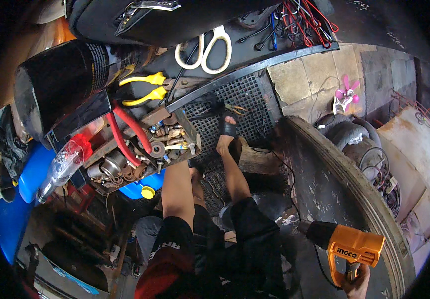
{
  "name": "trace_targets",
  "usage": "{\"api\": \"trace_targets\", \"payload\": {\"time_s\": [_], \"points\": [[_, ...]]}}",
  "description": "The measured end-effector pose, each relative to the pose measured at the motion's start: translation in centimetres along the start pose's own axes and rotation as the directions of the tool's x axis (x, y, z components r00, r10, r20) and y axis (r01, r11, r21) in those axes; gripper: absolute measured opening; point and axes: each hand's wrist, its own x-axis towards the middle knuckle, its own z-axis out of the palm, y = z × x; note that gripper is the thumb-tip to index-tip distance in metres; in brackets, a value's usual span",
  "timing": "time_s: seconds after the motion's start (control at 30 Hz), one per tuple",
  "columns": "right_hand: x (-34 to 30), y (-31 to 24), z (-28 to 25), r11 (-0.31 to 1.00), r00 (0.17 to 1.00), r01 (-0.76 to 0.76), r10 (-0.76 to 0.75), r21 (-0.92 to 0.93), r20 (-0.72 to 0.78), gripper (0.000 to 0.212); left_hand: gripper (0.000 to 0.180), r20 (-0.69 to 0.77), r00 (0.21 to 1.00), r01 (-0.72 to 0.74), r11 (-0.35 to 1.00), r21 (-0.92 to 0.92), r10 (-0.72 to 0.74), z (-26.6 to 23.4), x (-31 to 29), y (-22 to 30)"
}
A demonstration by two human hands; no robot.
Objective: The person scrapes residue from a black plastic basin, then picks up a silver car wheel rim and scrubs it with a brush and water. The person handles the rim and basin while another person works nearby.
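Well right of and below the metal hardware tray point(156, 116), the person's right hand point(357, 285) wraps the handle of an orange heat gun point(364, 244), presumably keeping fingers off the nozzle. The left hand's state cannot be told; it is out of view. Red handles point(134, 125) cross the tray, which likely corrals loose bolts point(160, 164).
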Motion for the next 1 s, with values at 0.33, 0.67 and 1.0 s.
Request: {"api": "trace_targets", "payload": {"time_s": [0.33,0.67,1.0], "points": [[1.7,-1.7,6.2,0.998,0.998,-0.055,0.056,0.038,-0.039,0.082,0.049,0.154,0.986,0.045,0.985,0.167,-0.071,2.2,-4.2,0.0],[-4.6,5.2,16.5,0.97,0.988,0.045,-0.008,0.239,-0.155,0.089,0.056,0.88,0.459,0.157,0.986,0.055,-0.122,-0.6,-40.3,4.9],[-14.4,-0.3,21.5,0.835,0.859,0.503,-0.511,0.221,-0.024,0.047,0.064,0.999,0.024,-0.155,0.987,-0.043,0.047,-8.6,-67.5,16.2]]}}
